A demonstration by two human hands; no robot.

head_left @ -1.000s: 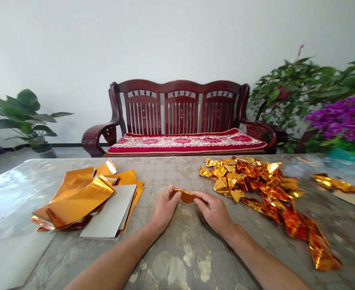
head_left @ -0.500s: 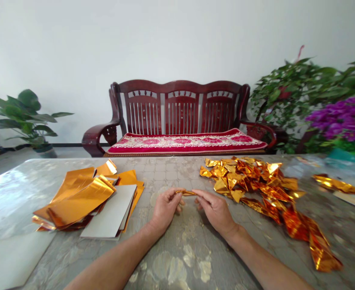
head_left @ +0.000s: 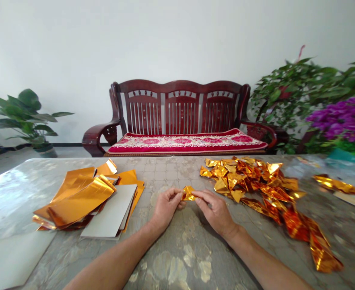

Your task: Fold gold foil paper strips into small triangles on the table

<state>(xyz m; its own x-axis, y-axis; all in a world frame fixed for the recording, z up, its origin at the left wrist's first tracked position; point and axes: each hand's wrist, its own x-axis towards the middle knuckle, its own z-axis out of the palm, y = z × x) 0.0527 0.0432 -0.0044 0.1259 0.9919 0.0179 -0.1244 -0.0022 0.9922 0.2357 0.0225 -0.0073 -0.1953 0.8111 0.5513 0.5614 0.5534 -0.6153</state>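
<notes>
My left hand (head_left: 165, 207) and my right hand (head_left: 215, 209) meet at the middle of the table (head_left: 180, 257), and both pinch one small folded piece of gold foil paper (head_left: 188, 193) between fingertips. The piece is crumpled into a short, compact shape just above the tabletop. To the left lies a loose stack of flat gold foil sheets (head_left: 81, 197), some turned white side up. To the right spreads a heap of folded gold foil pieces (head_left: 256, 181), trailing toward the near right edge.
A dark wooden bench with a red cushion (head_left: 180, 121) stands behind the table. Potted plants sit at the far left (head_left: 26, 117) and right, with purple flowers (head_left: 343, 117). More gold foil (head_left: 337, 184) lies at the far right. A white sheet (head_left: 8, 257) lies at the near left.
The foil piece between my hands went from a flat strip to a thin edge-on band, and now to a shorter crumpled fold. My hands have moved slightly closer together.
</notes>
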